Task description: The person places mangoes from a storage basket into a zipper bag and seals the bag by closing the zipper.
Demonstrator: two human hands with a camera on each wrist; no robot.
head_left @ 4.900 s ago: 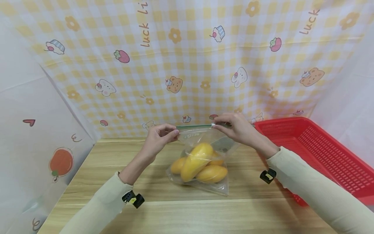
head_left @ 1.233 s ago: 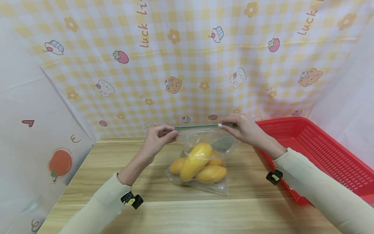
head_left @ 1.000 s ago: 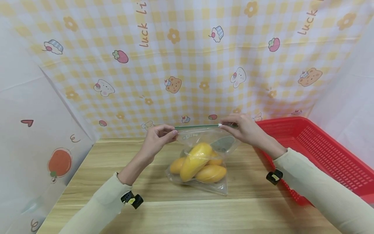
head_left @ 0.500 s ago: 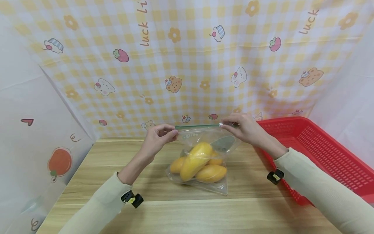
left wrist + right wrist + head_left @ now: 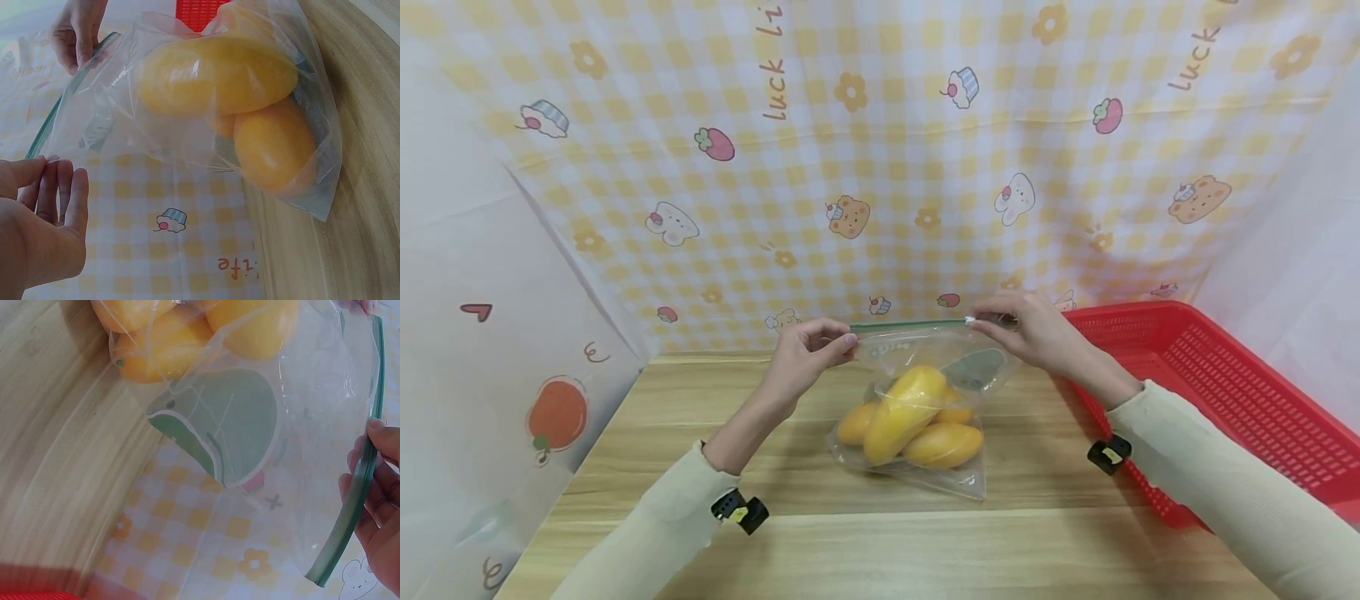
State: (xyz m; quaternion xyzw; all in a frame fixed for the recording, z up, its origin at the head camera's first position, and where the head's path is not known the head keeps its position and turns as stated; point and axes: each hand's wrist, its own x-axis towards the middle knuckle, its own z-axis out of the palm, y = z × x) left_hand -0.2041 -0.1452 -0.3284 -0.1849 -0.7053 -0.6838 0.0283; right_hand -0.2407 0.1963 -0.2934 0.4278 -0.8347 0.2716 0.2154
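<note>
A clear zip bag (image 5: 973,483) with several yellow mangoes (image 5: 906,412) inside rests its lower part on the wooden table, its mouth held up. My left hand (image 5: 797,358) pinches the left end of the bag's green zip strip (image 5: 910,324) between thumb and fingers. Toward the strip's other end, my right hand (image 5: 1030,333) pinches the small white slider (image 5: 970,322). In the right wrist view the green strip (image 5: 350,515) runs between my thumb and fingers, its end sticking out past them. A grey-green print (image 5: 237,419) marks the bag's side.
A red plastic basket (image 5: 1262,379) stands to the right, partly behind my right forearm. The wooden table (image 5: 880,558) extends in front of the bag. Behind hangs a yellow-checked cloth (image 5: 895,142), with a white sheet (image 5: 467,250) at the left.
Over about five seconds my right hand has moved right along the green strip with the slider, only slightly within the last second. My left hand and the mangoes have stayed in place.
</note>
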